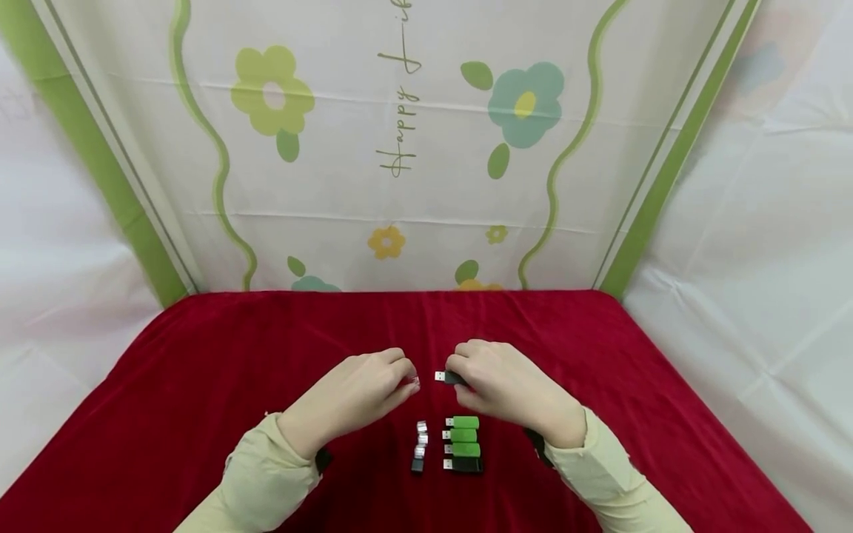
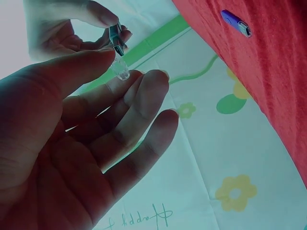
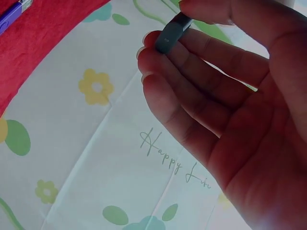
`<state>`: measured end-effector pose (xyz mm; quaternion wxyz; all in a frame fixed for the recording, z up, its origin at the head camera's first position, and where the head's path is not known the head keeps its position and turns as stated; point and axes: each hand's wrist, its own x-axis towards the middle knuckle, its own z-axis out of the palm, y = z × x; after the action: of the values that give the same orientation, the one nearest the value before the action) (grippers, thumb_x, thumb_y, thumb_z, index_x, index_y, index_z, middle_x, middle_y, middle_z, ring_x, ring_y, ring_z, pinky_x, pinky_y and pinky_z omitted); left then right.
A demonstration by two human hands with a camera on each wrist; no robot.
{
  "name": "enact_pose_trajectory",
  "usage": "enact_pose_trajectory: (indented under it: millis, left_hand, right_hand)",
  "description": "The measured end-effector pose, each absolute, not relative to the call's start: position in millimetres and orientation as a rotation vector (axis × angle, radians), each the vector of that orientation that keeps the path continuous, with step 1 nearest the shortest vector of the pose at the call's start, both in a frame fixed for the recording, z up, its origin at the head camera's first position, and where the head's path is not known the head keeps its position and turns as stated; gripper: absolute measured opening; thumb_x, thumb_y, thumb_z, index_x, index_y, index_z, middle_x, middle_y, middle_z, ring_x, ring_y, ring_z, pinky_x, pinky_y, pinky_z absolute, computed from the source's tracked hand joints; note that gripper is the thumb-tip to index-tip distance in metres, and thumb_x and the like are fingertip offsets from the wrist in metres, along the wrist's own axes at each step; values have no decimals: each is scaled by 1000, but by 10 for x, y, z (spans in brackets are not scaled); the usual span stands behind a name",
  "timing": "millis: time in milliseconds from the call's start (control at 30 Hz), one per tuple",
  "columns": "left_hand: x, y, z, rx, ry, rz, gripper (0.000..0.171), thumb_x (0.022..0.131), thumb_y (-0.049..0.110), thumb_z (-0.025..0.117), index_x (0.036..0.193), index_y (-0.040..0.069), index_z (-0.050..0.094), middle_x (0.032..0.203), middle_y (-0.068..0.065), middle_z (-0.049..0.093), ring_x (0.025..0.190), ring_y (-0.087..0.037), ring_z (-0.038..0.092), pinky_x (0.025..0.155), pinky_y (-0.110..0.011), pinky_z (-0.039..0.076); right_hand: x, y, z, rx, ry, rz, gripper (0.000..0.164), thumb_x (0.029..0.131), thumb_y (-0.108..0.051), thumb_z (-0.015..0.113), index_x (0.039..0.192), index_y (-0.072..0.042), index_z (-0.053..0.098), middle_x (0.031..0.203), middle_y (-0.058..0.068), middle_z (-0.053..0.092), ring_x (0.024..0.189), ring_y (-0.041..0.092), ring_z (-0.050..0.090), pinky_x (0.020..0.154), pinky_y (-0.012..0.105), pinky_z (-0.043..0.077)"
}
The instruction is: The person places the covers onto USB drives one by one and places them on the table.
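Observation:
My left hand (image 1: 373,381) pinches a small clear cap (image 2: 121,69) between thumb and forefinger. Opposite it, my right hand (image 1: 503,377) grips a dark USB stick (image 1: 452,377) whose metal plug points left towards the cap. A short gap separates the two in the head view, while in the left wrist view the stick's plug overlaps the cap. Nearer the body lie three green USB sticks (image 1: 464,435) and a black USB stick (image 1: 464,465) in a column. Left of them, several shiny caps (image 1: 422,438) and a black cap (image 1: 417,466) form another column.
A red velvet cloth (image 1: 266,348) covers the table. On it lies a purple USB stick (image 2: 235,22), seen in both wrist views. White curtains (image 1: 400,185) printed with flowers rise behind the far edge and on both sides.

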<state>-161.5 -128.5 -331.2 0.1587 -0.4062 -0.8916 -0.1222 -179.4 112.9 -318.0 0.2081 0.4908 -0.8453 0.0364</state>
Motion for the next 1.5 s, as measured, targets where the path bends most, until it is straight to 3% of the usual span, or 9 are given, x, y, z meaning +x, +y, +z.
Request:
enact_pose_trajectory:
  millis: [800, 1333, 1500]
  left_hand:
    - [-1652, -1250, -3320, -1187, -2440, -312, 9, 87, 15, 75, 91, 9, 70, 80, 3, 55, 61, -5, 47, 55, -14, 42]
    - [-1664, -1222, -3384, -1176, -2320, -228, 11, 87, 13, 74, 87, 7, 65, 74, 3, 45, 55, -5, 35, 47, -12, 32]
    - [-1662, -1209, -3382, -1180, -2302, -240, 11, 88, 15, 73, 92, 7, 66, 79, 2, 48, 57, -5, 38, 49, -12, 35]
  right_hand:
    - [-1755, 1046, -3157, 1418, -2287, 150, 13, 76, 1, 66, 78, -11, 60, 71, -7, 43, 59, 5, 36, 51, 14, 33]
    - [-1760, 1038, -3191, 1429, -2285, 179, 12, 78, 0, 66, 81, -10, 62, 75, -6, 45, 62, 6, 38, 53, 14, 36]
    - [-1761, 1040, -3198, 1434, -2257, 203, 9, 82, -1, 68, 87, -8, 65, 79, -3, 49, 66, 7, 42, 57, 15, 40]
